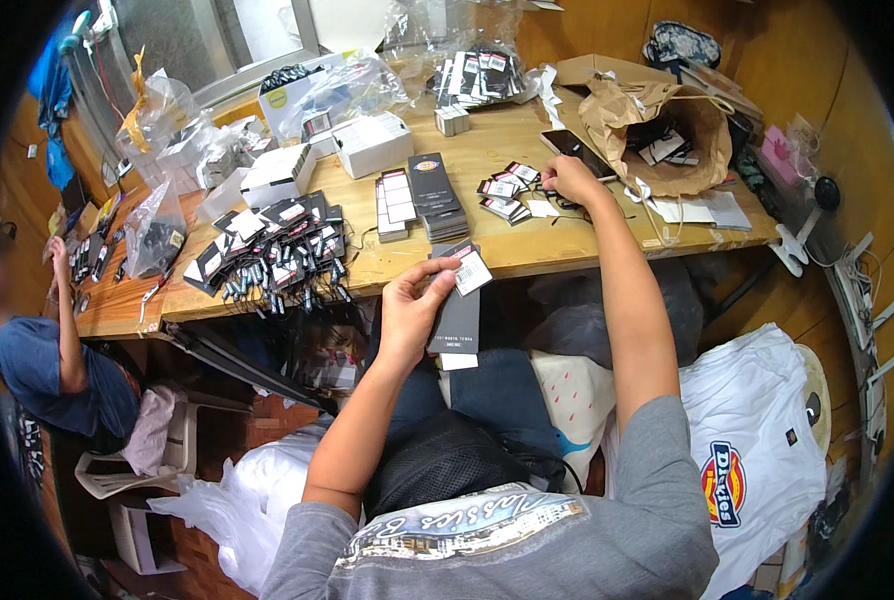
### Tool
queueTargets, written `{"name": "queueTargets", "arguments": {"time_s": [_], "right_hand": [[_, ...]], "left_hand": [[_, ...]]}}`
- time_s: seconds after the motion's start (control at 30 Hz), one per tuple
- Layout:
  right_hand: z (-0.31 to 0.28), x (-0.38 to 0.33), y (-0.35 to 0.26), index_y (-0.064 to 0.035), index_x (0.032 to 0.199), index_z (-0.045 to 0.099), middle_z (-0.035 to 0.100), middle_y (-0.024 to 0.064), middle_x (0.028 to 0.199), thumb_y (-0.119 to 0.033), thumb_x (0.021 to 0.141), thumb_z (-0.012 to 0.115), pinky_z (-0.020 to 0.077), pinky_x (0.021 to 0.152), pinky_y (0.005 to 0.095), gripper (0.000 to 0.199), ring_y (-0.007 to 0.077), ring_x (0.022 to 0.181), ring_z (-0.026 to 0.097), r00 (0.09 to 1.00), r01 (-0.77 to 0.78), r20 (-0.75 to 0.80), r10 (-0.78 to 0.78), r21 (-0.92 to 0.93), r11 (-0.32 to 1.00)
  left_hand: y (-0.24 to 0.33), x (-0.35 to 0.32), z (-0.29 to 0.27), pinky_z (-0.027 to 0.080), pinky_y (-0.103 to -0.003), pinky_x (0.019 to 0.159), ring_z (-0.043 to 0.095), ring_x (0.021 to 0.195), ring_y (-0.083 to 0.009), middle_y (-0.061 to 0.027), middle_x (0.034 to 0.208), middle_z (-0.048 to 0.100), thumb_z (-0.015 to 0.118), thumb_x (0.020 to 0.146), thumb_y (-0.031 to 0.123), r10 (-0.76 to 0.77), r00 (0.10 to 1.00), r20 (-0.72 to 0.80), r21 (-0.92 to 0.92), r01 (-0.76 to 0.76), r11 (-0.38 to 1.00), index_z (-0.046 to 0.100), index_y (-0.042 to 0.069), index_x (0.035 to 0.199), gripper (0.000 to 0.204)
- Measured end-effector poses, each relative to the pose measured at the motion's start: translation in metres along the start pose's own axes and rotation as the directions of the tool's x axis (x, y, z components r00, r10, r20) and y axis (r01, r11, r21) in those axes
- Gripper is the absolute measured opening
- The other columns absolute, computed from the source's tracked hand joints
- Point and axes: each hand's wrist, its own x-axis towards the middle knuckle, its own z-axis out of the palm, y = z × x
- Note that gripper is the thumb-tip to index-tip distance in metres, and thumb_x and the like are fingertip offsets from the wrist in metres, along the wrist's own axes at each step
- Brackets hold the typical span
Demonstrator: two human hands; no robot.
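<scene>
Holding dark hang tag (456, 310) with white sticker label, left hand (414, 305) fingers pinching it just off near edge of worktop (527, 250). Right hand (570, 180) reaching onto worktop, fingers curled on small tags (504, 195) beside brown paper bag (667, 135); exact pinch hard to tell. Stack of dark tags (437, 200) left of right hand, strung tag pile (277, 250) further left. Risk: strings snagging, dragging neighbouring tags off worktop edge; loose pinch dropping held tag into lap.
</scene>
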Motion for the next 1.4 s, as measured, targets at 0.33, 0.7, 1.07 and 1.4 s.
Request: {"name": "queueTargets", "arguments": {"time_s": [0.33, 0.7, 1.07, 1.4], "right_hand": [[-0.037, 0.007, -0.005, -0.0032, 0.077, 0.054, 0.059, 0.0032, 0.070, -0.009, 0.073, 0.059, 0.0396, 0.056, 0.0196, 0.009, 0.0090, 0.061, 0.053, 0.975, 0.054, -0.198, 0.102, 0.656, 0.752], [-0.069, -0.016, -0.056, -0.0027, 0.083, 0.054, 0.055, 0.0027, 0.065, -0.014, 0.076, 0.057, 0.0419, 0.051, 0.0186, 0.014, 0.0086, 0.054, 0.051, 0.974, 0.227, -0.222, -0.054, 0.920, 0.321], [-0.053, -0.097, -0.145, 0.0010, 0.080, 0.056, 0.056, 0.0025, 0.072, -0.002, 0.071, 0.054, 0.0422, 0.059, 0.0194, 0.010, 0.0065, 0.064, 0.052, 0.932, 0.196, 0.087, -0.351, 0.696, 0.691], [-0.026, -0.148, -0.112, 0.0026, 0.075, 0.059, 0.057, 0.0067, 0.060, -0.003, 0.069, 0.058, 0.0426, 0.051, 0.0208, 0.008, 0.0084, 0.053, 0.052, 0.965, 0.247, -0.021, -0.260, 0.391, 0.887]], "left_hand": [[0.002, -0.002, -0.001, 0.047, -0.021, 0.065, 0.056, 0.072, -0.0112, -0.0091, 0.084, 0.058, 0.061, 0.068, -0.003, 0.054, 0.998, -0.024, -0.147, -0.057, 0.987, 0.045, 0.000, 0.105, 0.041], [-0.001, -0.002, -0.006, 0.043, -0.020, 0.066, 0.055, 0.071, -0.0088, -0.0061, 0.080, 0.059, 0.057, 0.075, 0.006, -0.058, 0.997, 0.051, -0.142, 0.065, 0.988, 0.056, -0.004, 0.090, 0.019], [0.039, 0.015, 0.015, 0.041, -0.019, 0.064, 0.050, 0.069, -0.0065, -0.0028, 0.076, 0.058, 0.057, 0.074, 0.007, 0.082, 0.977, 0.198, -0.035, -0.077, 0.996, 0.059, -0.004, 0.082, 0.013], [0.014, -0.030, -0.037, 0.034, -0.017, 0.054, 0.043, 0.059, -0.0030, 0.0024, 0.064, 0.051, 0.061, 0.072, 0.007, 0.038, 0.998, 0.049, 0.138, -0.044, 0.989, 0.058, -0.002, 0.069, 0.010]]}}
